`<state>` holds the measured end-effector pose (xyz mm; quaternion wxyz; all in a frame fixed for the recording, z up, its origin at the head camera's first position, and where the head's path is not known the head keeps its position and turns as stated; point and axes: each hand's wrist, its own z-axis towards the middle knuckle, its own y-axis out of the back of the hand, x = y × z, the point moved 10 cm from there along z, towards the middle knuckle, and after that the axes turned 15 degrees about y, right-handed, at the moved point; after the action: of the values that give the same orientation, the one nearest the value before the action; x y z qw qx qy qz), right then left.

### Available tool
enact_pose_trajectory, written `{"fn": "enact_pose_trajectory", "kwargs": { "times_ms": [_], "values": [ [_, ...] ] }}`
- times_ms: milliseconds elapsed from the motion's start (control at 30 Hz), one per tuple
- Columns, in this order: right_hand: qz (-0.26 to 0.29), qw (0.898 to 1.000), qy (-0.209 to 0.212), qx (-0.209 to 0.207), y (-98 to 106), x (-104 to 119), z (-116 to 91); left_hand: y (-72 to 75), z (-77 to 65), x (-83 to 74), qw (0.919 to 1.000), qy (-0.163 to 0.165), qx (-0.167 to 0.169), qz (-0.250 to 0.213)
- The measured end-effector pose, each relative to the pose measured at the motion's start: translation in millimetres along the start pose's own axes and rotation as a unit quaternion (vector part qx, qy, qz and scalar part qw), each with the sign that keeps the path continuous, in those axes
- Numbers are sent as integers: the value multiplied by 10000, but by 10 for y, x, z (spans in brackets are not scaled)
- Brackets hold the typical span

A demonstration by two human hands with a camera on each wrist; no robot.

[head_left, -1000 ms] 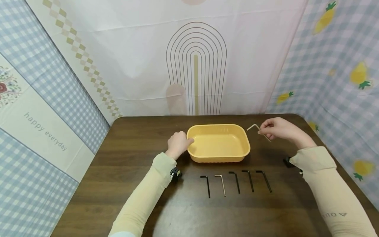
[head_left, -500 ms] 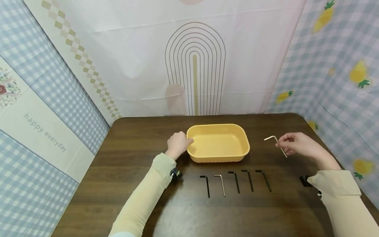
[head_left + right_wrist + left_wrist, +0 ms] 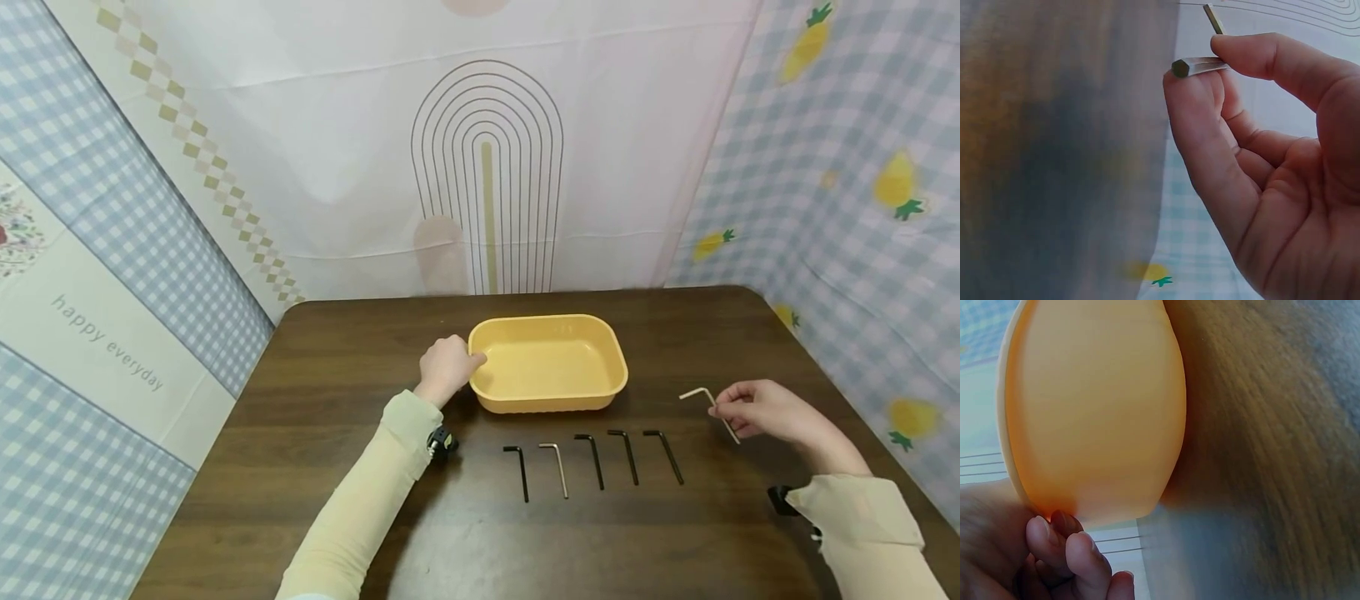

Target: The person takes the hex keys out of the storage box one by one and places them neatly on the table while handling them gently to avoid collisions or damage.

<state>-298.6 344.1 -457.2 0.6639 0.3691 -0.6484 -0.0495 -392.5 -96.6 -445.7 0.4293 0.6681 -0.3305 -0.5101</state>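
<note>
My left hand (image 3: 447, 367) grips the left rim of a yellow plastic tub (image 3: 547, 367), thumb over the inside edge. In the left wrist view its curled fingers (image 3: 1088, 559) press the outer wall of the tub (image 3: 1097, 412). Over the table's right side, my right hand (image 3: 768, 412) pinches a silver hex key (image 3: 722, 417) by its long arm, the short arm pointing left. The right wrist view shows that hex key (image 3: 1200, 65) end-on between thumb and fingers. In front of the tub, a row of hex keys lies on the table: a silver one (image 3: 559, 471) and several black ones (image 3: 593, 461).
The dark wooden table (image 3: 337, 467) meets a patterned cloth backdrop (image 3: 360, 167) at its far edge. A checked cloth with pineapples (image 3: 817, 217) hangs along the right side. The tub's inside shows a bare yellow floor.
My right hand has moved right and toward me with the silver hex key, away from the tub. The left hand and the tub have stayed in place.
</note>
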Motion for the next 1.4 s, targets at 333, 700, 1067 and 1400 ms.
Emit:
{"fn": "enact_pose_trajectory", "kwargs": {
  "times_ms": [333, 700, 1067, 1400],
  "values": [
    [105, 9996, -178, 167, -162, -135, -58, -1, -3, 6, 10000, 34, 23, 13],
    [-83, 9991, -323, 273, -243, -158, -44, -2, 3, 6, 10000, 34, -1, 1],
    [-190, 9983, -507, 230, -266, -161, -29, 5, -4, -3, 10000, 22, -32, -41],
    [-178, 9976, -636, 184, -293, -219, -29, -8, 2, 1, 10000, -16, -40, -72]
  ]
}}
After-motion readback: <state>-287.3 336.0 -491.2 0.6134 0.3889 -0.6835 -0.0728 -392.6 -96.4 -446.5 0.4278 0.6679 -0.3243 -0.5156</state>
